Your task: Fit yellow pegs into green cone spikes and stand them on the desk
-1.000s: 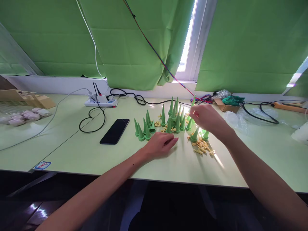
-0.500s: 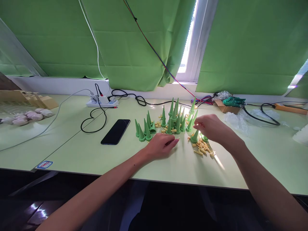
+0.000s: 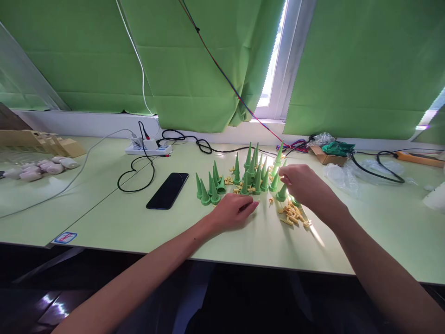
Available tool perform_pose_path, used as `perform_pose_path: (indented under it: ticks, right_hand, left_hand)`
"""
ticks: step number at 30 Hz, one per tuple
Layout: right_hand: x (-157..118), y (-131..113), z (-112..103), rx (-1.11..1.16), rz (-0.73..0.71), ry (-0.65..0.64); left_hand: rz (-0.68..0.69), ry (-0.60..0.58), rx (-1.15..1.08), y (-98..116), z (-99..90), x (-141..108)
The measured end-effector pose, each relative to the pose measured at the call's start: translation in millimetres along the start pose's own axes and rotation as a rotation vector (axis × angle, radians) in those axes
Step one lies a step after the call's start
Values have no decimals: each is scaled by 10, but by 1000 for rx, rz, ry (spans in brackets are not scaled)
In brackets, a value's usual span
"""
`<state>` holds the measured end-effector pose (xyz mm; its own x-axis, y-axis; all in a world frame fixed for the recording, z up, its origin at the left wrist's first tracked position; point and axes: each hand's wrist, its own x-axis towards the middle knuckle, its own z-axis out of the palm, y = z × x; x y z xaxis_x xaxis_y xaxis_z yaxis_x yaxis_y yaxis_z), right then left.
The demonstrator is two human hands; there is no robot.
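Note:
My left hand rests on the table in front of the green cones, its fingers curled together; whatever they may hold is hidden. Bent fingers of my right hand are pinched at the right edge of the cone group, above a green cone; what is between them is too small to make out. Several green cones stand upright in the middle, with small yellowish pieces among them. A smaller cone group stands to the left. Below my right hand lies a pile of yellowish pieces.
A black phone lies left of the cones, near a power strip with cables. White bulb-like objects are at the far left. Back right are a small cardboard box, clear plastic bags and a black cable.
My right hand has shifted slightly left, and the cone beneath it looks a little more covered at its tip. My left hand stays in place.

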<state>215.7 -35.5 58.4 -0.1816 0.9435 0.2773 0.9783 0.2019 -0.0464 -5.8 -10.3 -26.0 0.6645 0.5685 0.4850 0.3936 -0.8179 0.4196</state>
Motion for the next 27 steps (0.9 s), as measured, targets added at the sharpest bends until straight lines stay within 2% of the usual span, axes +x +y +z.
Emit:
perform_pose_path:
  ticks: [3,7,12,17,22,27]
  right_hand:
    - [26,-104,-71,39,-46,82]
    - [70,-295,-35,173,-200,99]
    - [78,-486,176,323,-377,119]
    - [52,-494,447,451,-500,206]
    - [17,-443,710,666,-466,361]
    - [3,-439,770,739,-347,419]
  left_hand:
    - [-81,6,-22,14,-7,-5]
    - [-176,9,-76,34,-35,-1]
    - [-230,-7,-58,0,-19,7]
    - [-283,10,-29,-68,26,11]
    - [-285,-13,-51,-79,29,17]
    - [-283,-22,-68,-75,18,20]
